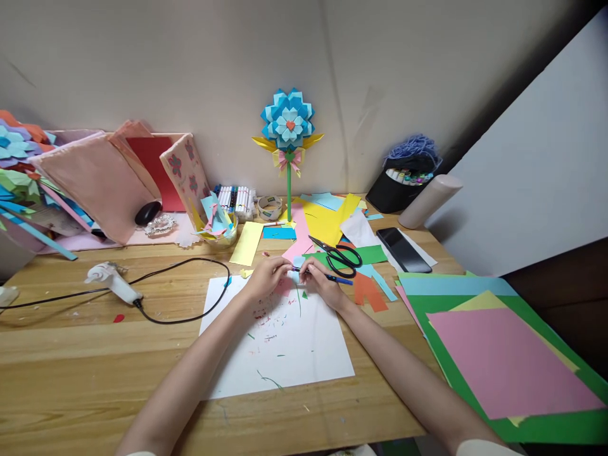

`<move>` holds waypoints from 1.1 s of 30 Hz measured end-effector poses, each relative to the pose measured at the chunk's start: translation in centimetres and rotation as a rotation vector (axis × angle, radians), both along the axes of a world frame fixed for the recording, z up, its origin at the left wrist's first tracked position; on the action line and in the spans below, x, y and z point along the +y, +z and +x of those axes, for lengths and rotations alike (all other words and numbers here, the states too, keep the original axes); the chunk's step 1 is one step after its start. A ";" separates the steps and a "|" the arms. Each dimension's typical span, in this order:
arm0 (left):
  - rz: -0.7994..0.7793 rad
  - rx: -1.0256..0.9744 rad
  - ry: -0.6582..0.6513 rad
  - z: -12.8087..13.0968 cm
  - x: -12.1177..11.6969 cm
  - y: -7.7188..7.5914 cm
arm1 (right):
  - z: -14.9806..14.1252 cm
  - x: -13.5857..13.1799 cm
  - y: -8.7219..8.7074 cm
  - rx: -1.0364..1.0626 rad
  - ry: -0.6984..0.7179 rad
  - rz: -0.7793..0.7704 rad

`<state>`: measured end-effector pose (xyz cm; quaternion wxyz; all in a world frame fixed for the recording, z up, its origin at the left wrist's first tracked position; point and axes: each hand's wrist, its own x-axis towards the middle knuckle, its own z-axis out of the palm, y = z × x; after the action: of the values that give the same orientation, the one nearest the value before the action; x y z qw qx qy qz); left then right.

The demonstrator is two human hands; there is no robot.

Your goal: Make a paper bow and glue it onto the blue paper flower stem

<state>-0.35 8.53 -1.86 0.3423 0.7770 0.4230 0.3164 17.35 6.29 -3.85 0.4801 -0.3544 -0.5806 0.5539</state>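
Note:
Above the far part of a marked white sheet (280, 348), my two hands are close together. My right hand (319, 282) is closed around a slim dark pen with a blue end (342, 279), which points out to the right. My left hand (270, 276) is closed in a pinch at the other end of the pen; what its fingertips hold is too small to make out. A small light blue piece of paper (298, 261) shows just behind the fingers. Black-handled scissors (339, 256) lie open on paper scraps beyond my right hand.
A white glue gun (114, 283) with a looping black cord lies left. A blue paper flower (288, 123) stands at the wall. Markers (236, 199), a tape roll (270, 207) and a phone (403, 249) lie behind. Coloured sheets (515, 361) are stacked at right.

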 end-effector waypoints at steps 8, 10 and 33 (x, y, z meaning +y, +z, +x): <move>-0.147 0.065 -0.175 -1.1 0.2 2.4 | -0.3 -1.9 2.0 -0.243 0.052 0.196; -0.149 0.063 -0.166 -1.4 0.4 2.5 | -0.6 -1.9 1.6 -0.237 0.030 0.166; -0.240 -0.324 0.393 1.7 -1.8 0.0 | 0.2 -0.2 0.3 -0.248 -0.248 -0.117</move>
<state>1.40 6.77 -1.87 0.4271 0.5734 0.5398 0.4443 17.55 6.06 -3.53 0.4481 -0.5162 -0.5539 0.4754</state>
